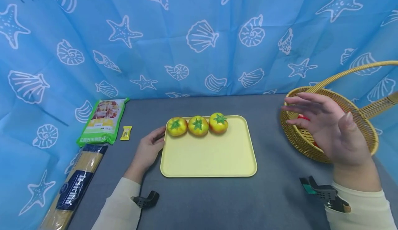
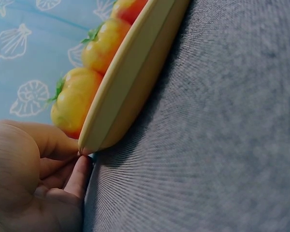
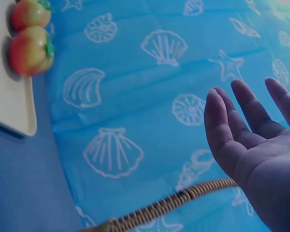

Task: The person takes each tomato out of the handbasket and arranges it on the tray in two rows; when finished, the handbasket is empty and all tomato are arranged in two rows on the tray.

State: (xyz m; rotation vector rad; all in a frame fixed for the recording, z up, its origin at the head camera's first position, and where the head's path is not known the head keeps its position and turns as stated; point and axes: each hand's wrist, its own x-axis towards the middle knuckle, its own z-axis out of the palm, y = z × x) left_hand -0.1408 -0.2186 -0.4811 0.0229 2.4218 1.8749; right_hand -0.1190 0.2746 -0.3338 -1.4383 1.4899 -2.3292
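On the table lies a pale yellow tray (image 1: 209, 157) with three yellow-red tomatoes in a row along its far edge: a left one (image 1: 177, 126), a middle one (image 1: 198, 126) and a right one (image 1: 218, 123). My left hand (image 1: 150, 150) is at the tray's left rim; in the left wrist view its thumb and finger pinch the rim beside the nearest tomato. My right hand (image 1: 340, 130) is raised in front of the wicker basket (image 1: 289, 130), fingers extended and apart, holding nothing. Inside the basket are red items, mostly hidden by this hand.
To the left lie a green-and-white food bag (image 1: 104, 121), a small yellow wrapped packet (image 1: 125, 133) and a pack of spaghetti (image 1: 74, 188). The basket's tall handle (image 1: 348, 73) arches up at the right. A blue seashell-print curtain (image 1: 174, 33) hangs behind the grey table.
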